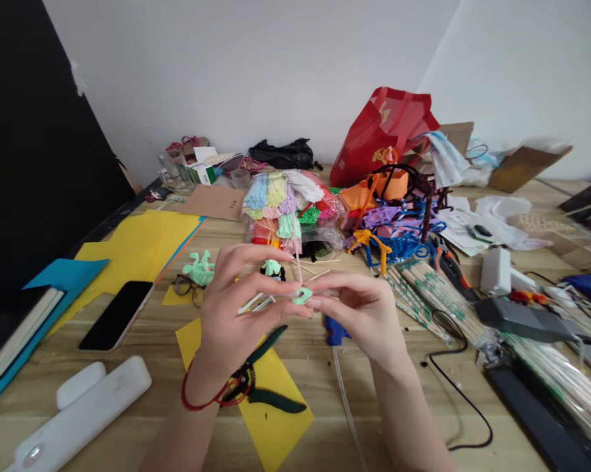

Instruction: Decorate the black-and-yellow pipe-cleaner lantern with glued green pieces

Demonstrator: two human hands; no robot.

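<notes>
While both hands meet above the middle of the worktop (319,387), we see a small mint-green piece (302,295) between them, curled into a loose ring with a small opening and a soft, fuzzy-looking edge. We note that the fingers of the left hand (241,295) are closed on its left side, thumb below and index finger above, while those of the right hand (368,314) pinch it at its right edge. A thin, pale pink strip (296,252) rises nearly upright from beside the piece; we cannot tell whether the two are joined, since the fingertips cover its lower end.

Behind the left hand we make out only parts of a mint-green and black figure (272,269) and some white rods (263,303). The left wrist, with its red cord (197,405), overlaps the green-handled cutters (278,400), which lie on a yellow sheet (270,439). We find a blue tool (334,331) largely hidden by the right hand. At lower left, the long white device (86,416) is cut off by the frame.
</notes>
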